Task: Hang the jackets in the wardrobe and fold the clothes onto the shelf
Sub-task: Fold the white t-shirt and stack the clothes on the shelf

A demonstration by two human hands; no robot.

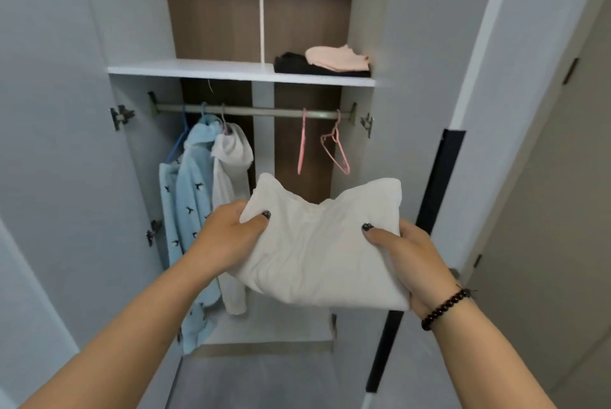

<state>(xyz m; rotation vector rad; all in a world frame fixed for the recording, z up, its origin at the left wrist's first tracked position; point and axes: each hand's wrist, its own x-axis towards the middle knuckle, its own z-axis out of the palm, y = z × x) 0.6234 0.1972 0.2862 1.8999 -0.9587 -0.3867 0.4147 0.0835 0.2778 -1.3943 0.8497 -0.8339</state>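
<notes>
Gripping one folded white garment (317,243), left hand (228,230) and right hand (416,260) pinch its sides; two jackets (198,197) hang. Two folded clothes (324,65) lie on the white shelf (185,70).

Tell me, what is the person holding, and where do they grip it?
A folded white garment, gripped by its two side edges: left hand on its left edge, right hand on its right.

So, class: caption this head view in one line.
Both hands hold folded white garment before open wardrobe.
</notes>
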